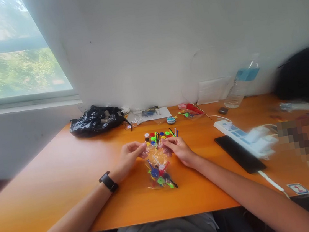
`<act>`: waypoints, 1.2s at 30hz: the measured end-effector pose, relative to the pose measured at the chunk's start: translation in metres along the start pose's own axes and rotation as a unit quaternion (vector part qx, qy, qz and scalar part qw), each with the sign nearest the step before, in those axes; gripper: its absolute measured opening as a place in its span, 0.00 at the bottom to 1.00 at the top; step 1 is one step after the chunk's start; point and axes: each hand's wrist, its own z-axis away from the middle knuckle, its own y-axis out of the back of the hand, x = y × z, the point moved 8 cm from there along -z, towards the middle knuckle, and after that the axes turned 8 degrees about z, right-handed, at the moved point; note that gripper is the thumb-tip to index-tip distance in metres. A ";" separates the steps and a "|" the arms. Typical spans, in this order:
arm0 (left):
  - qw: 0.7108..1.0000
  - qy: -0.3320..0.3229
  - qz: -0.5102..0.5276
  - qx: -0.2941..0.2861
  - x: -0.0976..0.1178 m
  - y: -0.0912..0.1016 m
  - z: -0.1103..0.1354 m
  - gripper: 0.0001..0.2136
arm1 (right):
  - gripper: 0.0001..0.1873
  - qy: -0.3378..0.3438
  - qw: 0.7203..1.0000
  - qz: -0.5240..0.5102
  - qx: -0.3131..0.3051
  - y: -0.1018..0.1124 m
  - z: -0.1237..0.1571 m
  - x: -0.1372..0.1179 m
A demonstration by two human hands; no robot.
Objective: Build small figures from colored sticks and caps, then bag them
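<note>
A small clear plastic bag (159, 171) lies on the orange table (66, 183) in front of me, holding several colourful round pieces and sticks. My left hand (130, 156) pinches the bag's top left corner; a black watch sits on that wrist. My right hand (178, 149) pinches the top right corner. Just beyond the bag, a loose row of colourful pieces and sticks (161, 134) rests on the table.
A crumpled black plastic bag (95, 119) lies at the back left. Papers and small packets (154, 114) sit by the wall. A water bottle (241, 83), a white power strip (242, 133), a black phone (240, 153) with cable and a dark bag (304, 72) stand to the right.
</note>
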 end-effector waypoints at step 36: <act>0.999 0.007 0.047 -0.021 -0.011 -0.001 0.000 0.12 | 0.14 -0.008 0.999 -0.035 -0.027 -0.010 0.007 -0.004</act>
